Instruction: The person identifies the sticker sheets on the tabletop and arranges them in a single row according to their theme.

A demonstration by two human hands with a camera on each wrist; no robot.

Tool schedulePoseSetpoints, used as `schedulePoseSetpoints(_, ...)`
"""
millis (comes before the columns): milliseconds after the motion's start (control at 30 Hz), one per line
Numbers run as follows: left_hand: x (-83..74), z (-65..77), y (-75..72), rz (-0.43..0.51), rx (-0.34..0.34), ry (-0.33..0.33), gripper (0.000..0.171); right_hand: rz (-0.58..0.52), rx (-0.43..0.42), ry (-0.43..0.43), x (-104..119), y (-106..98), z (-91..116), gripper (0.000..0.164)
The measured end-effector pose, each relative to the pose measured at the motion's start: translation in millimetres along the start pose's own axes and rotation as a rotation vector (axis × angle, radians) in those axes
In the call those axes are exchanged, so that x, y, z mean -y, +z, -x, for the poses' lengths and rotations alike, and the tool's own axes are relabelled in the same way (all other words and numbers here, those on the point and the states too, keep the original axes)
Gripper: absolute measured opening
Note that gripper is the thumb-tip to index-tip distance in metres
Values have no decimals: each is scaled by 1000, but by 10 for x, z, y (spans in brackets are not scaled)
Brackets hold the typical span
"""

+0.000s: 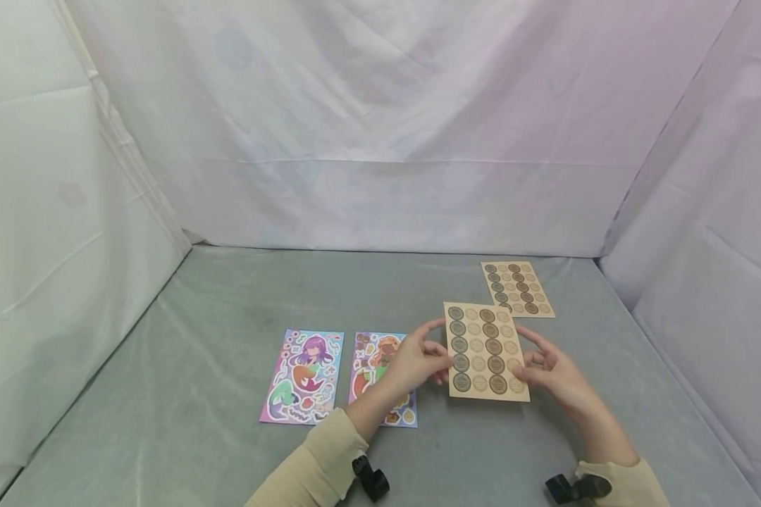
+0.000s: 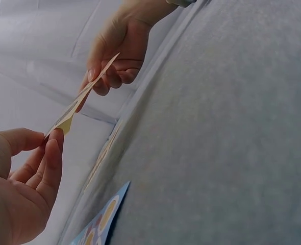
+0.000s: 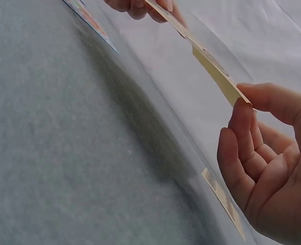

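Between both hands, a tan sheet of round stickers (image 1: 485, 352) is held raised above the grey table, with rows of dark and light brown circles. My left hand (image 1: 417, 360) pinches its left edge between thumb and fingers. At the opposite edge, my right hand (image 1: 550, 372) pinches it the same way. Both wrist views show the sheet nearly edge-on, with the left hand (image 2: 25, 178) and right hand (image 3: 273, 163) gripping its sides. Part of its pale yellow underside (image 3: 217, 76) shows in the right wrist view.
A similar tan sticker sheet (image 1: 526, 282) lies at the back right, partly covered by the held one. Two mermaid sticker sheets, one purple-haired (image 1: 306, 377) and one partly under the left arm (image 1: 363, 359), lie left. White cloth walls (image 1: 380, 204) surround the table.
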State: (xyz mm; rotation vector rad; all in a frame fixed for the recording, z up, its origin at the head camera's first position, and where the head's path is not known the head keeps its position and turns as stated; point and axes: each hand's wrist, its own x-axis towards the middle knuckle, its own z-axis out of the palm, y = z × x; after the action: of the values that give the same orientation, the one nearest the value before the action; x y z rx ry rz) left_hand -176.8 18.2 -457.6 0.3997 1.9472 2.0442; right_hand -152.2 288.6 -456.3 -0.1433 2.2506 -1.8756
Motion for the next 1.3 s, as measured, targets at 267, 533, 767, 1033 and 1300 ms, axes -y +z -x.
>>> schedulePoseSetpoints(267,68,1,22,2,13,-38,76,-12,8,-6,-77,-15,6,83)
schedulePoseSetpoints(533,153,-11,63,-4,17,-48,76,-62,65,-71,-144,-52,4,79)
schedulePoseSetpoints(767,175,14,80,14,34,-83,78,-26,45,-7,-157,-51,10,77)
schedulePoseSetpoints(1033,201,34,113,1,22,-129,76,-1,14,26,-179,-46,25,75)
schedulePoseSetpoints(1300,227,57,136,-14,12,-177,75,10,13,37,-238,-61,16,76)
